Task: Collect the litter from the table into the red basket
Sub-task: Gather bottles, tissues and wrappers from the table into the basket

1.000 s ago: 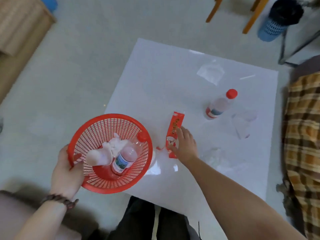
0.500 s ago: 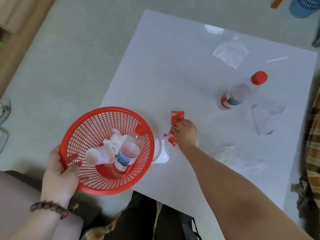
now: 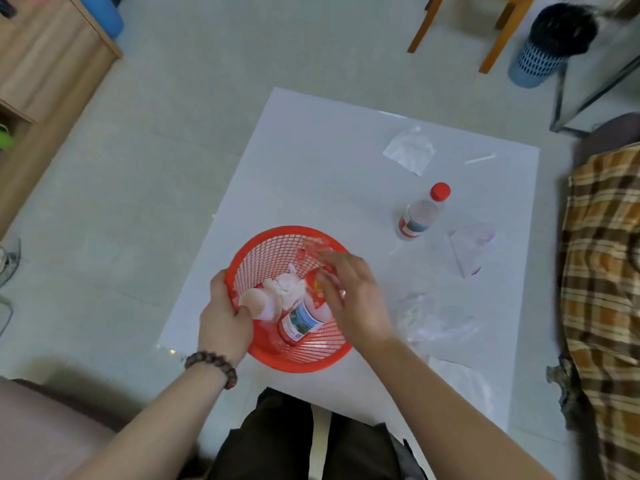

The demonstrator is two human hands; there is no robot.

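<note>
The red mesh basket (image 3: pixel 277 237) sits over the near left part of the white table (image 3: pixel 311 168). My left hand (image 3: pixel 223 320) grips its left rim. Inside lie a red-capped bottle (image 3: pixel 299 322), a crumpled tissue (image 3: pixel 285 292) and a white cup (image 3: pixel 254 301). My right hand (image 3: pixel 353 299) hovers over the basket with fingers spread, and the red wrapper (image 3: pixel 317 289) lies just under its fingertips. On the table are a second bottle (image 3: pixel 420 214), a white tissue (image 3: pixel 410 150), a thin straw wrapper (image 3: pixel 479 159), a clear bag (image 3: pixel 472 245) and crumpled clear plastic (image 3: pixel 429 320).
A plaid cloth (image 3: pixel 606 271) hangs along the table's right side. Wooden chair legs (image 3: pixel 450 26) and a blue bin with a black liner (image 3: pixel 550 43) stand beyond the far edge. A wooden cabinet (image 3: pixel 41 74) is at the far left.
My right hand lifted the red wrapper off the table and carried it left over the basket. My left hand moved the basket right, onto the table.
</note>
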